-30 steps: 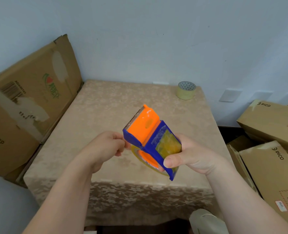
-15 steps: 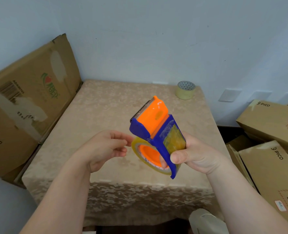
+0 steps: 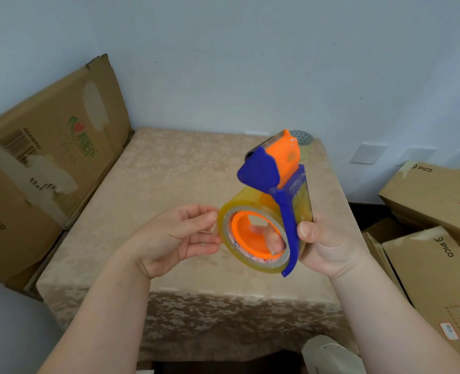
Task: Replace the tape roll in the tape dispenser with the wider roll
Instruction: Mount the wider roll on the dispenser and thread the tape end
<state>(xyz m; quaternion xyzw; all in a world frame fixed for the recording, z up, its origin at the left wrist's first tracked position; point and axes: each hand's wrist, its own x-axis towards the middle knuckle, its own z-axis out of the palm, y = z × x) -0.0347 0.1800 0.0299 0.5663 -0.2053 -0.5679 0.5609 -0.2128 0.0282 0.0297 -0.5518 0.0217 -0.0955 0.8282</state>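
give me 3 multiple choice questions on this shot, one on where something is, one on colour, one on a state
1. Where is the spare tape roll?
A. at the table's far right corner, behind the dispenser
B. on the floor
C. on a cardboard box

2. What colour is the hub inside the mounted tape roll?
A. green
B. orange
C. white

3. What state is the tape dispenser in?
A. lying on the table
B. held in the air by the right hand, roll on it
C. held with no roll on it

Answers:
1 A: it sits on the table, partly hidden by the dispenser's orange top.
2 B: the hub shows orange through the roll.
3 B: the right hand has its grip on the frame, and the left hand touches the roll's edge.
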